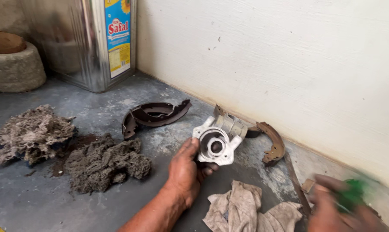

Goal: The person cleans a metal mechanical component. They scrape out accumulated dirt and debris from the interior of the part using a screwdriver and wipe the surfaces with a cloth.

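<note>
My left hand [186, 171] grips a pale cast-metal housing [218, 138] with a round bore, holding it upright just above the grey floor. My right hand [332, 209], blurred at the lower right, is closed around a small green object [352, 194] whose shape I cannot make out. A dirty beige rag [239, 207] lies on the floor between the two hands.
Curved brown brake shoes lie on the floor: one pair [153, 115] behind the housing, another [272, 141] by the white wall. Two heaps of grey fibrous waste [101, 162] sit at left. A shiny metal tin [99, 41] and a round stone [15, 68] stand at the back.
</note>
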